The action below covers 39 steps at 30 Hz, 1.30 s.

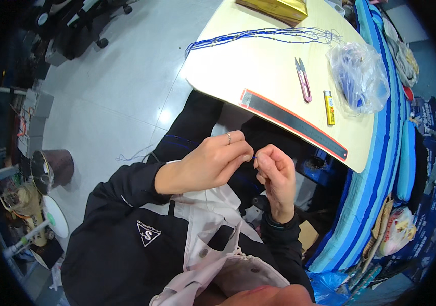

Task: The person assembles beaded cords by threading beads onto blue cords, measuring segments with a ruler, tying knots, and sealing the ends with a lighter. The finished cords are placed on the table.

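Both hands meet over my lap, short of the table edge. My left hand (210, 158), with a ring on one finger, is closed in a pinch. Close beside it my right hand (277, 172) pinches with thumb and forefinger. A tiny bit of thin blue cord (255, 157) shows between the two sets of fingertips; the fingers hide the rest there. More blue strands (177, 138) lie across my dark trousers to the left, and their thin pale ends (132, 156) hang out over the floor.
On the pale table (218, 76) lie a bundle of blue beaded cords (248, 34), pink-handled thread snips (303, 80), a yellow lighter (329, 108), a black ruler with red edges (294, 123), a clear plastic bag (358, 76) and a gold box (279, 9). A blue striped bed cover (381, 168) borders the right.
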Each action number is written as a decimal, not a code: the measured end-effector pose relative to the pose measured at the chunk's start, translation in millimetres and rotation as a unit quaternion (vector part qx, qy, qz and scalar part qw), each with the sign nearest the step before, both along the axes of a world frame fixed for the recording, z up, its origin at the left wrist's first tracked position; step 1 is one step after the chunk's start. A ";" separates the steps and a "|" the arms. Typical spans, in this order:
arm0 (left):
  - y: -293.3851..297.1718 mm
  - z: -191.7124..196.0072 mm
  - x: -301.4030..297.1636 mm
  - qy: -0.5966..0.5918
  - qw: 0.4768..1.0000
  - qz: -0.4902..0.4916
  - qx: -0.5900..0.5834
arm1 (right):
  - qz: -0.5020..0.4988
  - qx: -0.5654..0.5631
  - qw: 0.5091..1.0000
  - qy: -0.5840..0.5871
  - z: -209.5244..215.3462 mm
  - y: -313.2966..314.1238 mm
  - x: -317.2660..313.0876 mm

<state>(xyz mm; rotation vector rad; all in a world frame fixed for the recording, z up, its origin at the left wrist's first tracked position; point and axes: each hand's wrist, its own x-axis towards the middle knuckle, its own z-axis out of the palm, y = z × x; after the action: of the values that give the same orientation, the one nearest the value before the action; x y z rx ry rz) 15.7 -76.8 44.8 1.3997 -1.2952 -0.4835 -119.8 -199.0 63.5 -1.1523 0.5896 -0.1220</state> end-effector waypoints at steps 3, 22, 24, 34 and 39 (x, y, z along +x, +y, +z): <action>6.9 -12.1 -5.2 -0.009 0.998 0.031 -0.062 | -0.051 0.100 0.993 -0.018 -5.3 13.2 1.2; 41.4 -37.1 -13.4 0.069 0.973 0.101 -0.193 | -0.059 -0.017 0.997 -0.055 -10.4 65.8 -2.7; 44.1 -40.2 -8.4 0.072 0.973 0.100 -0.196 | 0.016 -0.186 0.982 -0.024 -2.5 59.1 -2.5; 43.0 -55.0 -3.8 0.416 0.902 -0.067 -0.093 | -0.097 0.140 0.978 -0.121 5.5 57.0 17.0; 43.0 -61.3 -10.7 0.672 0.723 -0.142 -0.076 | -0.131 0.161 0.953 -0.222 -18.2 73.8 29.5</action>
<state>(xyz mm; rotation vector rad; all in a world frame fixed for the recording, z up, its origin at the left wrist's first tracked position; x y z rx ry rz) 5.0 -33.8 -16.5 0.3687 -0.2667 -1.2566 -90.3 -125.2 45.4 -0.6921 0.3406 -0.4831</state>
